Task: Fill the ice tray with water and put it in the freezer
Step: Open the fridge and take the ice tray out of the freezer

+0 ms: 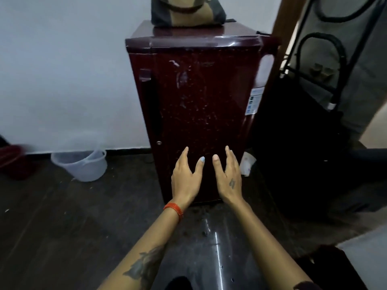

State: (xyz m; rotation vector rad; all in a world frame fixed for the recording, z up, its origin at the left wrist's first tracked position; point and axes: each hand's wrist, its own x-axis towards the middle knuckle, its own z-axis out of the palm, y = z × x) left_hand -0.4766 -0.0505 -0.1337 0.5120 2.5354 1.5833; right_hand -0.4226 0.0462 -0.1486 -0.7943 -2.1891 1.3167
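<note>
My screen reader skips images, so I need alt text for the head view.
Two empty hands, left hand and right hand, reach open toward the closed door of a small maroon fridge. A bag sits on top; a clear plastic bucket stands on the floor to its left.

Small maroon fridge stands against the pale wall, door closed, blocking the way inside. Recessed dark handle runs down the door's left edge, nothing in front of it. Left hand and right hand hang side by side before the lower door, fingers spread and relaxed, a narrow gap between them. Open floor to the fridge's left; a clear plastic bucket sits by the wall there, well apart from the handle. Right side tight: dark rack just beside the fridge. Bag occupies the fridge top.
</note>
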